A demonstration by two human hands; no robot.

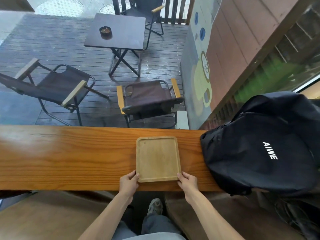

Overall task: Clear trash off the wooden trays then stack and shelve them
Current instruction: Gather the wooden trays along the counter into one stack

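Bare wooden tray [158,158] flat on the tabletop [69,158], just beside a black backpack [263,144]; left hand [129,183] and right hand [187,181] clasping its near corners; probably light, stiff, smooth; best gripped along the raised rim.

Only readable text: "AIWE", white capitals on the black backpack [259,144] lying at the right end of the wooden surface [69,158]. No other labels, numbers or signs legible.
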